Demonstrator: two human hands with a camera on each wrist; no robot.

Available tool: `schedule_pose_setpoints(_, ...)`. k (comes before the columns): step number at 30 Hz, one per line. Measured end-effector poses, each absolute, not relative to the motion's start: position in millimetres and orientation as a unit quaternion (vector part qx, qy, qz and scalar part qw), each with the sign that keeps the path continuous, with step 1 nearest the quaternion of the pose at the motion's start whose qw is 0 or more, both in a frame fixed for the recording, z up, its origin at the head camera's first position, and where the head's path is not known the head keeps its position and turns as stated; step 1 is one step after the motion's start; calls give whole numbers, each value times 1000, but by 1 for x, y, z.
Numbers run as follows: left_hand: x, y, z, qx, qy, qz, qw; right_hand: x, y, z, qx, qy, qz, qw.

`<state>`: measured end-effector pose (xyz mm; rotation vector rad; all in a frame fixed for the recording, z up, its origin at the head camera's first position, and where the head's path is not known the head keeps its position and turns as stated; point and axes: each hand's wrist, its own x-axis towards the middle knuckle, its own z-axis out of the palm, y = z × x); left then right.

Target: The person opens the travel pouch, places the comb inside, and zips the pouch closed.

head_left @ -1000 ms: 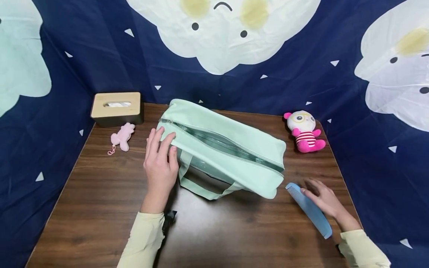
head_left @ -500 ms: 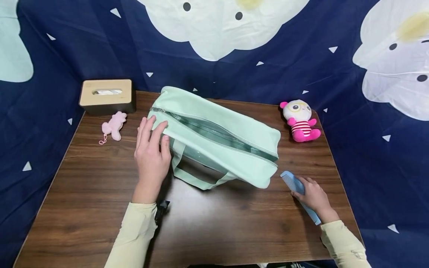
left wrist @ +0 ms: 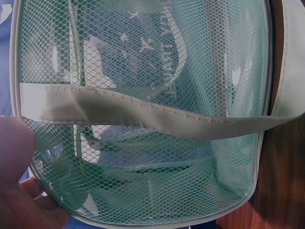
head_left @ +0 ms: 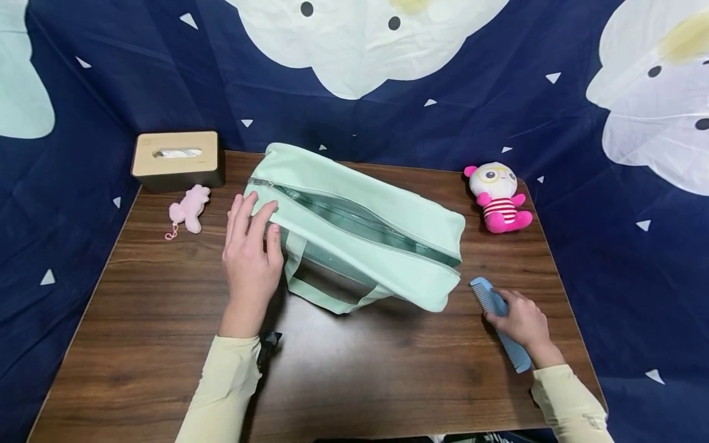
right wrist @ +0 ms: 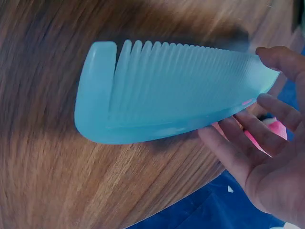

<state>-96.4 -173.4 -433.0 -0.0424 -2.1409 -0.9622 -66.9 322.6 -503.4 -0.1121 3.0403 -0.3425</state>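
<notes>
A mint-green bag (head_left: 360, 181) with a see-through mesh side stands slantwise on the table, its top zipper undone. My left hand (head_left: 252, 258) rests on the bag's left end, fingers fairly straight and spread over the corner. In the left wrist view, a pale handle strap (left wrist: 119, 106) crosses the mesh panel (left wrist: 143, 191), and the thumb lies at the panel's edge. To the right of the bag, my right hand (head_left: 522, 320) pinches a blue comb (head_left: 514, 355) between thumb and fingers. The right wrist view shows the comb's teeth (right wrist: 167, 76) pointing up, its back along the fingers.
A wood-topped tissue box (head_left: 177, 163) stands at the back left, with a pink plush keychain (head_left: 191, 206) in front of it. At the back right sits a panda doll (head_left: 498, 200) in red stripes. Blue cloth (head_left: 354, 132) hangs around the brown table (head_left: 360, 381).
My right hand has closed on the comb, which has tipped onto its edge and turned slightly. My left hand stays on the bag. The head view has dipped toward the table.
</notes>
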Motion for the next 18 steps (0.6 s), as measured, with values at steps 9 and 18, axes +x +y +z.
schedule_pose_setpoints(9,-97,-173,-432,-17,-844,-376,383,-71,317,-480,-31,975,-214,-53)
schedule_pose_setpoints(18,-97,-172,-432,-16,-843,-377,384,-79,285,-442,-22,931,-353,-87)
